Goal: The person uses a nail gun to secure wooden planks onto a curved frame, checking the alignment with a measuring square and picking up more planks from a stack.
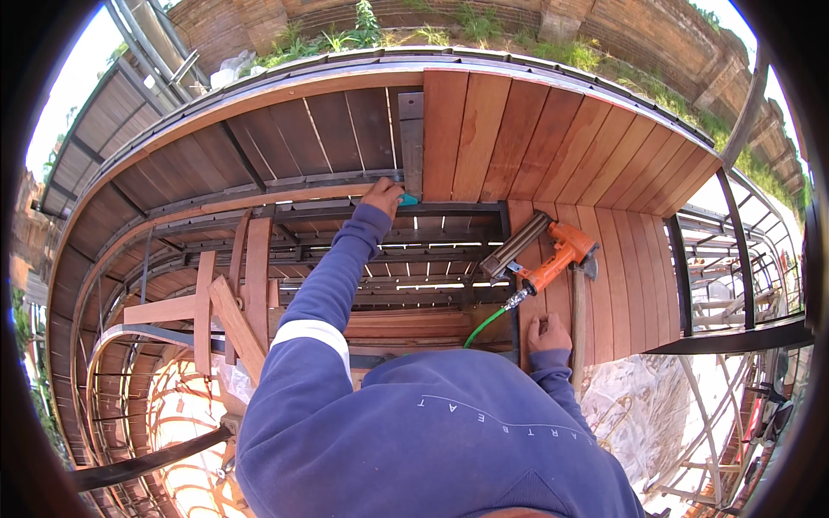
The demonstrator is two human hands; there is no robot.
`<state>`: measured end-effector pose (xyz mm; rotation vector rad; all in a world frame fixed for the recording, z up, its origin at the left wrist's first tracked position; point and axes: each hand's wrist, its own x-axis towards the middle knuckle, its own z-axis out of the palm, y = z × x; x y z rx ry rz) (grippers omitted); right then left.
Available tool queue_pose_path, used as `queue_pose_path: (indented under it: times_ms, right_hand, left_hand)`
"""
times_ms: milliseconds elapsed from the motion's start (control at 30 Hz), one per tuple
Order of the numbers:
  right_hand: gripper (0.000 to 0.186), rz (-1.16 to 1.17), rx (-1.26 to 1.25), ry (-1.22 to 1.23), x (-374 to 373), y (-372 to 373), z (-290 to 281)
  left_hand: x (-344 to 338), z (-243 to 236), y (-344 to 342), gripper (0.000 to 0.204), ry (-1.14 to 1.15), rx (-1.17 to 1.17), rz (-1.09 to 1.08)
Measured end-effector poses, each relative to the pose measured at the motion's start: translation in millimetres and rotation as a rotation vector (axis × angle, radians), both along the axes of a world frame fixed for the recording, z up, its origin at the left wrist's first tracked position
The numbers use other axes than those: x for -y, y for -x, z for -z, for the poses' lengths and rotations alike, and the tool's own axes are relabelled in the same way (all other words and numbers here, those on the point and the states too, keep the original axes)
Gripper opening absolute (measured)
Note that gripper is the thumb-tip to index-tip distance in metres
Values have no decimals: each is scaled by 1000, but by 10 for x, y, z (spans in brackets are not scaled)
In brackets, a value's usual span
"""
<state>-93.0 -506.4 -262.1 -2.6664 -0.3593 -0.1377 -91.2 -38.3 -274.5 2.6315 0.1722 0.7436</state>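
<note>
The long, flat wooden planks (553,129) are varying from reddish brown to paler orange-brown, and the slatted dark-brown boards (332,121) are showing bright stripes. The bulky nail gun (566,250) is pairing orange with dull grey, while its slim hose (485,325) is showing bright green. The navy-blue fabric sweatshirt (432,453) is displaying white lettering (503,421) and a white sleeve band (313,331), and a small object (408,199) is showing teal.
</note>
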Motion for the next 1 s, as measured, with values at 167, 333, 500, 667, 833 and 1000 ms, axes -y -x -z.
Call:
queue_pose_path:
  times_ms: [167, 333, 500, 667, 833, 1000]
  right_hand:
    - [21, 6, -51, -4, -45, 18, -103]
    - [19, -5, -9, -16, -26, 11, -54]
    - [19, 0, -9, -8, -36, 13, -55]
    - [19, -3, 7, 0, -28, 12, -40]
    - [20, -8, 6, -1, -12, 7, -8]
    - [21, 14, -9, 14, -14, 5, -15]
  left_hand:
    - [16, -23, 16, 16, -4, -15, -45]
    - [23, -43, 8, 15, -23, -37, -62]
    - [10, -15, 14, 16, 12, -68, -77]
    - [18, -43, 4, 15, 16, -68, -71]
    - [-5, -16, 3, 17, 17, -45, -50]
    - [3, -17, -10, 17, 41, -68, -65]
